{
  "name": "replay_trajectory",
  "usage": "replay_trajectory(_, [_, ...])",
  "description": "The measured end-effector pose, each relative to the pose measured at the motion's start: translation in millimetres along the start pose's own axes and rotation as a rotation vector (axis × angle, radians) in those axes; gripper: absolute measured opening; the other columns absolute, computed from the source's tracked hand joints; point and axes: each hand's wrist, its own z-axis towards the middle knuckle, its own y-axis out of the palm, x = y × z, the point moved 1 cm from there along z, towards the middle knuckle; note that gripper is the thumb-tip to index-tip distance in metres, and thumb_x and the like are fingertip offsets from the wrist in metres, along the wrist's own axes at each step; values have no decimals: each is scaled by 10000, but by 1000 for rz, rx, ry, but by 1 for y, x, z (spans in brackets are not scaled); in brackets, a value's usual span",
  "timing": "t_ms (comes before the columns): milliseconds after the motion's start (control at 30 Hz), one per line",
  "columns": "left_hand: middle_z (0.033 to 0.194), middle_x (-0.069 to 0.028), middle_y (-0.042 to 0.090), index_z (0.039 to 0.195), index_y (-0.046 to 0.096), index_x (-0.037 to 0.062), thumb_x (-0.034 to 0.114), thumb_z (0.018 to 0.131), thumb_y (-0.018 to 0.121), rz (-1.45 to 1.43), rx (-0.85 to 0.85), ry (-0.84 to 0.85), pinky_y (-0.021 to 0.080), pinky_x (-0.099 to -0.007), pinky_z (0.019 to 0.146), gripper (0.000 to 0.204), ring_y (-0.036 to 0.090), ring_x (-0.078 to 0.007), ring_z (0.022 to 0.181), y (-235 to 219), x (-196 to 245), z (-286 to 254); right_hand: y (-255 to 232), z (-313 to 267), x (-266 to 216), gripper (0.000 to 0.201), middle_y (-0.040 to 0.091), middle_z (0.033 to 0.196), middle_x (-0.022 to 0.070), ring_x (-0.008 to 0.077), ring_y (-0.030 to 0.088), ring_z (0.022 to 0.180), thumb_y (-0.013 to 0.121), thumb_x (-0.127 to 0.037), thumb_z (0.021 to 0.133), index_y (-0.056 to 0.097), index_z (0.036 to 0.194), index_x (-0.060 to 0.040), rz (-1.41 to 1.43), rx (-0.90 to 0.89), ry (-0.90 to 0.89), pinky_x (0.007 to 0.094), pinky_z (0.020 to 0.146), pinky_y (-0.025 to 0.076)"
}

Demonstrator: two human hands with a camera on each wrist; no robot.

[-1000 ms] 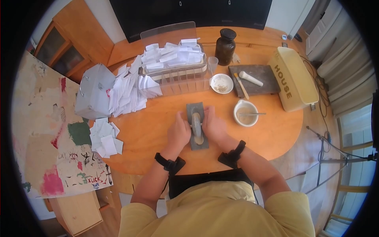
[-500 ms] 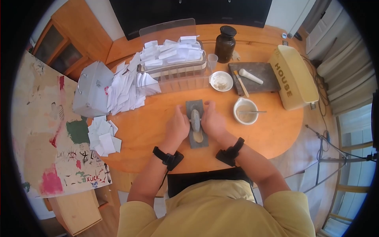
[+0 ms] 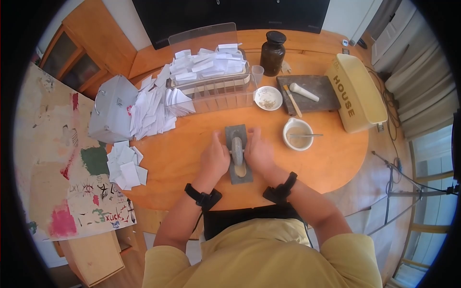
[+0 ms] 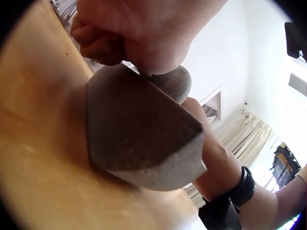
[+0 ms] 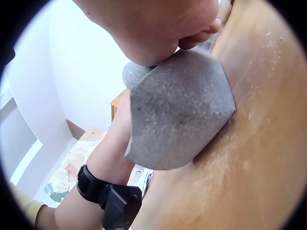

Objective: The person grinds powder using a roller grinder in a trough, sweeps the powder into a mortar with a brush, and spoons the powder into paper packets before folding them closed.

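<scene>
Student: How are the hands placed?

Instructor: Both are curled closed: the left hand [image 3: 214, 157] and the right hand [image 3: 260, 153] grip the axle [image 3: 231, 152], one on either side of a grey stone wheel [image 3: 237, 151].

Student: Where does the wheel sit?

Instructor: In the groove of a stone trough [image 5: 182, 112], standing on the orange wooden counter [image 3: 177, 165] near its curved front edge. Pale specks mark the wood beside it.

Student: And farther out?

Instructor: To the right, a white mortar [image 3: 285, 136]; beyond it, a dark slab [image 3: 322, 103] and a yellow bin [image 3: 336, 79] lettered HOUSE. Back left, a clear rack [image 3: 223, 98] packed with white papers [image 3: 151, 110].

Student: The room?

Instructor: A black panel [image 3: 230, 19] behind, a pale curtain [image 3: 415, 101] at right, a paint-marked sheet [image 3: 48, 168] at left.
</scene>
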Motion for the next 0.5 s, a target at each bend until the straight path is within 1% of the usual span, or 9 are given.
replay_trajectory(100, [750,-227,633,1249,416,18,123,891,452,-83,-128,-109,472,-503,639,375,612,-425,719,-9,10,-18,-2,-17,2,261,636,694,218,406,623,619,445,-162,931,409,1162,-44,39,10,-33,512,554,478])
replay_trajectory(133, [751,-228,632,1247,417,16,124,890,453,-63,-139,-129,472,-503,643,374,612,-426,723,-12,14,-17,-4,-19,1,262,643,701,211,402,630,628,451,-169,926,409,1155,-47,61,5,-38,509,552,482])
replay_trajectory(200, [754,-228,630,1244,419,11,125,890,456,-23,-162,-172,472,-503,651,373,612,-426,731,-15,20,-13,-6,-12,-2,259,645,702,209,399,633,633,456,-165,921,415,1147,-44,45,-16,12,507,558,485])
replay_trajectory(267, [750,-229,627,1242,422,11,128,891,457,-12,-116,-127,469,-505,646,372,609,-427,722,-7,8,3,-5,0,-4,249,640,707,217,404,627,628,449,-151,926,420,1145,-36,37,-26,31,510,559,480])
replay_trajectory(333, [750,-230,627,1240,426,10,131,893,456,-6,-78,-86,467,-508,646,368,608,-427,720,-2,3,8,0,10,-1,233,628,715,236,416,611,613,429,-127,940,424,1149,-24,35,-24,25,517,555,467])
replay_trajectory(400, [755,-231,629,1236,431,9,134,895,453,-2,-46,-48,466,-512,649,363,609,-426,723,-2,3,5,5,2,7,233,628,709,232,419,609,607,426,-127,941,420,1148,-22,32,21,-50,516,554,470])
replay_trajectory(433, [764,-236,629,1233,433,8,135,896,452,-24,-74,-68,466,-512,655,361,608,-428,732,-5,7,-1,6,-3,9,232,628,706,231,421,608,604,424,-128,941,418,1148,-21,30,42,-86,515,553,471])
replay_trajectory(500, [781,-246,630,1228,436,5,137,898,449,-69,-135,-112,467,-514,668,356,608,-432,749,-14,18,-17,1,-14,7,239,644,719,222,411,627,639,434,-145,928,414,1138,-32,58,-5,-45,516,594,483])
